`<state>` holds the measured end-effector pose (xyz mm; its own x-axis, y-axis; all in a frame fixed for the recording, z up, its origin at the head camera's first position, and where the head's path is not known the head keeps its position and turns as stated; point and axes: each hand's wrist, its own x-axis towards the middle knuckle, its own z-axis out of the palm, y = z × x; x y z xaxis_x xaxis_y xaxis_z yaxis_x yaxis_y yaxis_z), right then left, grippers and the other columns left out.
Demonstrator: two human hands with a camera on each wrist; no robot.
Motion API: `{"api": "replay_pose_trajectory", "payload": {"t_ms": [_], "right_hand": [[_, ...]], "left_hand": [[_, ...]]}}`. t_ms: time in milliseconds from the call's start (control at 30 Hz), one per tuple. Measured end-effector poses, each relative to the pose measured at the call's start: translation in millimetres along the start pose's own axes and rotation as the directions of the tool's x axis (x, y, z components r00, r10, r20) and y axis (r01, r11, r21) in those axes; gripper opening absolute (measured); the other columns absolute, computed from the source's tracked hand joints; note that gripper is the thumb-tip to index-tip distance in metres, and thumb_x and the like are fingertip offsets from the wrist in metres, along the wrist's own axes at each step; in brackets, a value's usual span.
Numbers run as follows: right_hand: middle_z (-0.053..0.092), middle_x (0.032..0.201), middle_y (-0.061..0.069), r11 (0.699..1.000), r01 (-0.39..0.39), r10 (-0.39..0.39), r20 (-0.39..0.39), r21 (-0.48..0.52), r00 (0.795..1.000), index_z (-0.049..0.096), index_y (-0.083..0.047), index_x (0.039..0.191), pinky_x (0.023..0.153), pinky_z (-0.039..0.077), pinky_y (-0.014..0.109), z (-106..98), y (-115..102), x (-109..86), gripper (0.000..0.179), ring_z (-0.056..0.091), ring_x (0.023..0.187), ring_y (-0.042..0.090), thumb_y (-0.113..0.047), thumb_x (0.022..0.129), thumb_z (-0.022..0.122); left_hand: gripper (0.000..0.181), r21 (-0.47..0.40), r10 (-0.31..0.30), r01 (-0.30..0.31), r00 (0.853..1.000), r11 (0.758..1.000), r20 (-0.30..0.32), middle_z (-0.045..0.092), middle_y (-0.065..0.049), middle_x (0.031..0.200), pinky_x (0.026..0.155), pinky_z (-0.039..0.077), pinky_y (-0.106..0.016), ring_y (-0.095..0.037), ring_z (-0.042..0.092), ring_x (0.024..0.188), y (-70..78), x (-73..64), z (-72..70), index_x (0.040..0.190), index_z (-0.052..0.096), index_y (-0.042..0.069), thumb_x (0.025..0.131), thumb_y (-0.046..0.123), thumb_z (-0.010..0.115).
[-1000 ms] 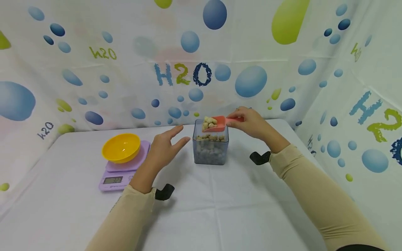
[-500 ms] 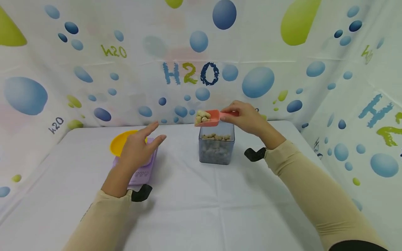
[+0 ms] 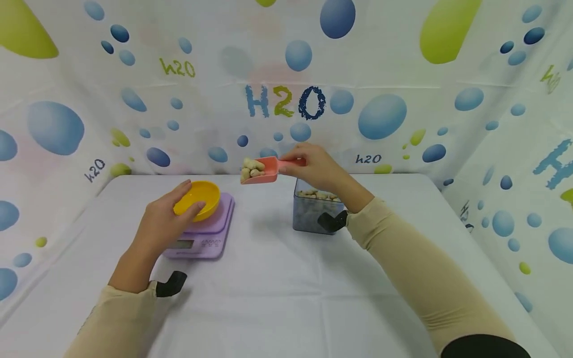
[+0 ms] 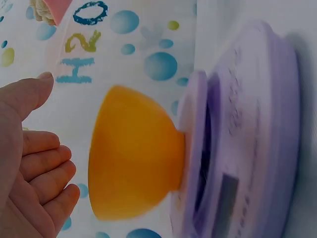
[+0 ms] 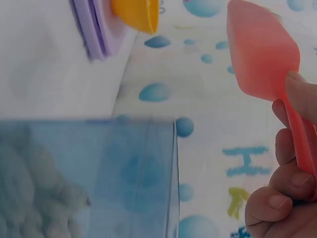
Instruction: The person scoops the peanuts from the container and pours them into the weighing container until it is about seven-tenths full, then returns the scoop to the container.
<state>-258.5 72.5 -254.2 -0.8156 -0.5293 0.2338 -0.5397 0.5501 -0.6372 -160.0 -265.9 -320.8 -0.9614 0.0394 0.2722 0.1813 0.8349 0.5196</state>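
Note:
In the head view, my right hand [image 3: 313,164] grips the handle of a coral scoop [image 3: 268,171], held level in the air and loaded with peanuts in the shell [image 3: 252,169]. My left hand [image 3: 163,219] hovers above the yellow bowl [image 3: 206,201], its fingers spread; the left wrist view shows a gap between the hand [image 4: 44,168] and the bowl [image 4: 133,153]. The bowl stands on the platform of a purple kitchen scale [image 3: 215,243], whose display is partly covered by my left hand. Behind my right wrist is a clear bluish container [image 3: 309,214] of peanuts.
A white cloth covers the table [image 3: 268,308]. Behind it hangs a white curtain [image 3: 206,30] printed with blue and green drops. The container stands to the right of the scale, with a stretch of tablecloth between them.
My right hand has carried the loaded scoop up and left, off the container. My left hand has moved left, from beside the container to above the bowl. The head view has shifted left.

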Motion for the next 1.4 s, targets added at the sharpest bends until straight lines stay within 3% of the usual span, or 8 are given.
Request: {"api": "replay_pose_trajectory", "payload": {"t_ms": [367, 667, 933, 1100, 1233, 1400], "right_hand": [[0.059, 0.097, 0.000, 0.999, 0.014, -0.017, 0.052, 0.047, 0.999, 0.072, -0.014, 0.120, 0.076, 0.051, 0.028, 51, -30, 26.8, 0.037, 0.051, 0.098, 0.017, -0.038, 0.092, 0.069], [0.059, 0.104, -0.002, 0.996, -0.025, 0.018, 0.078, 0.084, 0.997, 0.071, -0.015, 0.120, 0.080, 0.051, 0.025, 93, -40, 41.4, 0.036, 0.053, 0.099, 0.015, -0.038, 0.093, 0.067], [0.055, 0.097, -0.001, 0.999, -0.025, 0.024, 0.060, 0.020, 0.998, 0.072, -0.014, 0.117, 0.072, 0.050, 0.024, 117, -40, 50.1, 0.033, 0.053, 0.090, 0.016, -0.035, 0.093, 0.068], [0.053, 0.097, -0.002, 0.994, 0.007, 0.000, 0.069, -0.106, 0.998, 0.071, -0.014, 0.119, 0.072, 0.049, 0.020, 124, -47, 53.0, 0.033, 0.052, 0.090, 0.013, -0.035, 0.094, 0.066], [0.054, 0.099, -0.002, 0.955, 0.063, -0.043, 0.073, -0.289, 0.996, 0.070, -0.017, 0.123, 0.071, 0.048, 0.018, 127, -58, 54.4, 0.034, 0.052, 0.089, 0.012, -0.035, 0.095, 0.064], [0.056, 0.102, -0.002, 0.843, 0.176, -0.159, 0.078, -0.508, 0.984, 0.071, -0.019, 0.120, 0.069, 0.049, 0.016, 132, -69, 54.2, 0.028, 0.053, 0.085, 0.012, -0.031, 0.097, 0.063]], "left_hand": [[0.084, 0.027, -0.087, 0.085, 0.993, 0.996, 0.078, 0.026, -0.018, 0.161, 0.108, 0.029, -0.068, -0.048, 0.028, 0.143, -30.7, -5.3, -6.6, 0.157, 0.022, 0.008, 0.095, 0.057, 0.053], [0.091, 0.043, -0.162, 0.157, 0.974, 0.987, 0.160, 0.020, -0.019, 0.162, 0.108, 0.028, -0.069, -0.049, 0.025, 0.143, -44.5, -2.0, -4.1, 0.158, 0.016, 0.010, 0.093, 0.064, 0.049], [0.094, 0.036, -0.212, 0.209, 0.957, 0.977, 0.196, 0.017, -0.018, 0.163, 0.109, 0.026, -0.069, -0.049, 0.021, 0.145, -48.3, -0.4, -1.9, 0.159, 0.012, 0.011, 0.092, 0.067, 0.048], [0.096, 0.032, -0.214, 0.212, 0.957, 0.977, 0.196, 0.017, -0.020, 0.163, 0.110, 0.025, -0.070, -0.049, 0.021, 0.145, -47.3, -0.2, -2.3, 0.159, 0.012, 0.009, 0.092, 0.067, 0.049], [0.098, 0.023, -0.228, 0.228, 0.952, 0.973, 0.206, 0.017, -0.020, 0.163, 0.110, 0.025, -0.070, -0.049, 0.020, 0.145, -47.0, -0.2, -1.8, 0.159, 0.012, 0.009, 0.090, 0.069, 0.049], [0.100, 0.015, -0.241, 0.244, 0.947, 0.970, 0.213, 0.016, -0.020, 0.163, 0.109, 0.026, -0.070, -0.049, 0.020, 0.146, -48.1, -0.6, -1.0, 0.159, 0.010, 0.011, 0.089, 0.071, 0.049]]}}
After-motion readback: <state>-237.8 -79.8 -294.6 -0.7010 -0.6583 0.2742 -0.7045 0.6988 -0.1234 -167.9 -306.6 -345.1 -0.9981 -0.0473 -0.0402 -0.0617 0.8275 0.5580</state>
